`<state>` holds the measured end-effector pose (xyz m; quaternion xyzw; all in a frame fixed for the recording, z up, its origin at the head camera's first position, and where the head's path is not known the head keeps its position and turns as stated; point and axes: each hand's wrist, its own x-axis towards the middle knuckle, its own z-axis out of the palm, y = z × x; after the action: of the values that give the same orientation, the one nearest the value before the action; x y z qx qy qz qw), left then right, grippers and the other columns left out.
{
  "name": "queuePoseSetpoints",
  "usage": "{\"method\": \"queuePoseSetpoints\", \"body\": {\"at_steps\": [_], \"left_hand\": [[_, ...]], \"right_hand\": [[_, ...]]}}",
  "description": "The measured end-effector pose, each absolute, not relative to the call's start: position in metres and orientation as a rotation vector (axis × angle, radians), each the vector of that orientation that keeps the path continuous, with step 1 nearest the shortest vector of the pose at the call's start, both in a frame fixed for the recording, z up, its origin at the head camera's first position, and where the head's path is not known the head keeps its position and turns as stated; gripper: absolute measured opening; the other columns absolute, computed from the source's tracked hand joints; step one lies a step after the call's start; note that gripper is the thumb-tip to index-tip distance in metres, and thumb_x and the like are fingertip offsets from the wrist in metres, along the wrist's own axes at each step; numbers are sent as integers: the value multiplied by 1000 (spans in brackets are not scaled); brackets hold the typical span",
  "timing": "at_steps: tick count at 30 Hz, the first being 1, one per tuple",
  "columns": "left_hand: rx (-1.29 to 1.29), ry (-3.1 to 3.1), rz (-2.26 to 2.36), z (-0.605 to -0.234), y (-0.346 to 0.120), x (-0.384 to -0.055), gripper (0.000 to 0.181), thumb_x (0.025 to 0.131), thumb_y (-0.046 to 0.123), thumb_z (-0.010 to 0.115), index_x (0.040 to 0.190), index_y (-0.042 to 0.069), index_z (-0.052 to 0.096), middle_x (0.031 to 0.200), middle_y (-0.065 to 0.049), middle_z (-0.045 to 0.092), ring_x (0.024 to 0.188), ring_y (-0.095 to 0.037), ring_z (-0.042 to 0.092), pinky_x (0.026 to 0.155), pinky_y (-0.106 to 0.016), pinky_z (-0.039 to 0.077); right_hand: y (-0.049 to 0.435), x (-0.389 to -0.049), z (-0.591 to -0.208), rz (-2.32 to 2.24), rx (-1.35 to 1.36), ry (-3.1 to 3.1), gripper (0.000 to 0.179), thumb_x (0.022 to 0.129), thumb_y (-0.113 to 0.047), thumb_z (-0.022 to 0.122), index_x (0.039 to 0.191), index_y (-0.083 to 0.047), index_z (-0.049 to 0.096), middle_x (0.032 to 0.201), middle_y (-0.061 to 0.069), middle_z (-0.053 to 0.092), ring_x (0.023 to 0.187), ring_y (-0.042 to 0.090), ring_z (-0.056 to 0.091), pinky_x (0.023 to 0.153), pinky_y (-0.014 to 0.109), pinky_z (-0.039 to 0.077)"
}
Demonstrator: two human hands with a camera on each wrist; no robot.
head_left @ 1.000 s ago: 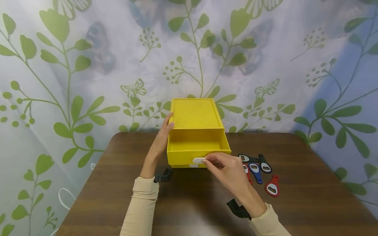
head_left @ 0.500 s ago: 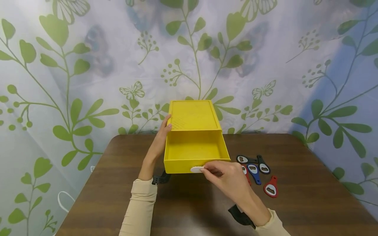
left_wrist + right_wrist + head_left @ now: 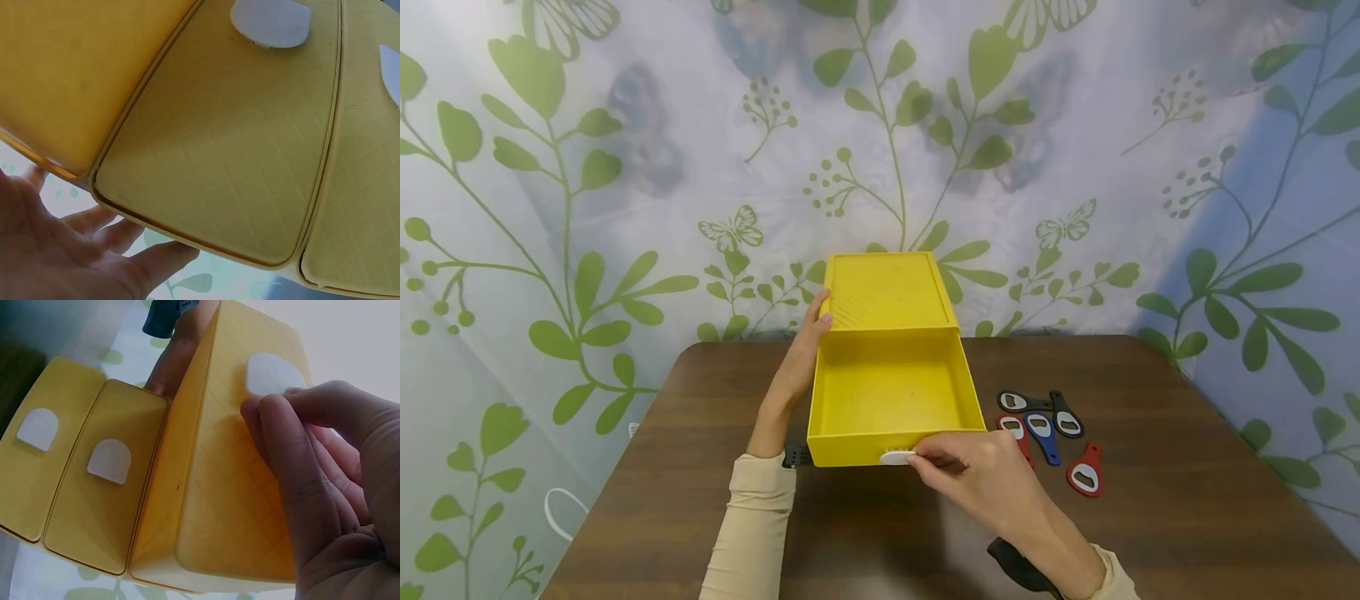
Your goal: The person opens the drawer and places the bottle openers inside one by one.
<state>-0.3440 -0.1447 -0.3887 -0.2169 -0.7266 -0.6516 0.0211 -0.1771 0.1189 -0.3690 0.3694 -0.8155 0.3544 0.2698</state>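
Note:
A yellow drawer unit (image 3: 891,292) stands at the back of the table, its top drawer (image 3: 842,450) pulled far out. Nothing but bare yellow floor shows inside that drawer. My right hand (image 3: 985,479) pinches the white knob (image 3: 895,457) on the drawer front between thumb and fingers. On the unit's left side rests my left hand (image 3: 805,346), fingers extended along the wall, as the left wrist view also shows. Two lower drawers, one with a white knob (image 3: 109,461), are closed in the right wrist view.
Several bottle openers lie to the right of the unit: a blue bottle opener (image 3: 1042,437), red ones such as the red bottle opener (image 3: 1086,472), and black ones such as the black bottle opener (image 3: 1066,415). Behind the brown table (image 3: 700,433) hangs a leaf-patterned curtain (image 3: 760,167).
The top drawer has slid further out toward me, with my right hand still pinching its knob. My left hand has stayed at the unit's side. The view has shifted slightly.

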Motion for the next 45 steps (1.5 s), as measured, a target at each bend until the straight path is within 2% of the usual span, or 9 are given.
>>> {"method": "queuePoseSetpoints", "body": {"at_steps": [11, 19, 28, 33, 38, 42, 45], "left_hand": [[-646, -2272, -1984, -389, -145, -343, 65, 110, 51, 32, 167, 31, 8, 173, 5, 3, 158, -21, 10, 126, -57, 13], [-651, -2269, -1986, -389, -144, -343, 66, 110, 52, 33, 167, 31, 8, 173, 4, 4, 157, -21, 12, 125, -57, 15], [-637, -2263, -2010, -390, -144, -343, 66, 109, 53, 34, 167, 32, 9, 173, 4, 5, 156, -20, 15, 125, -55, 16], [-656, -2247, -2029, -390, -145, -343, 63, 111, 49, 33, 167, 33, 9, 173, 3, 5, 154, -23, 20, 124, -56, 21], [-679, -2235, -2031, -389, -145, -342, 63, 111, 47, 33, 167, 31, 8, 173, 2, 3, 154, -27, 21, 122, -59, 23], [-672, -2243, -2021, -391, -145, -342, 66, 111, 49, 33, 167, 30, 7, 173, 4, 3, 155, -23, 18, 123, -57, 22], [-674, -2240, -2016, -391, -145, -343, 66, 110, 50, 33, 168, 29, 7, 173, 5, 3, 156, -22, 17, 124, -57, 21]], "right_hand": [[125, -172, -362, 964, 986, -2250, 17, 79, -6, 89, 89, -17, 81, 82, -10, 78, 71, -5, 70, 64, 11, 54], [146, -170, -346, 1059, 971, -2150, 27, 74, 2, 89, 96, -12, 83, 84, -3, 79, 68, -3, 70, 60, 14, 55], [172, -178, -337, 1139, 823, -2137, 34, 73, 8, 88, 101, -10, 82, 89, 3, 80, 71, 2, 73, 60, 17, 56], [184, -190, -337, 1100, 710, -2167, 37, 74, 7, 88, 106, -10, 81, 93, 4, 80, 76, -2, 73, 65, 15, 57], [198, -204, -342, 1130, 572, -2215, 34, 80, 3, 86, 111, -10, 80, 97, 7, 80, 84, -7, 72, 73, 14, 56], [209, -215, -348, 1134, 456, -2269, 32, 85, -5, 85, 116, -10, 78, 103, 8, 80, 88, -12, 69, 77, 10, 54], [217, -223, -354, 1107, 388, -2328, 34, 88, -15, 84, 121, -10, 76, 109, 8, 79, 92, -8, 70, 79, 8, 52]]}}
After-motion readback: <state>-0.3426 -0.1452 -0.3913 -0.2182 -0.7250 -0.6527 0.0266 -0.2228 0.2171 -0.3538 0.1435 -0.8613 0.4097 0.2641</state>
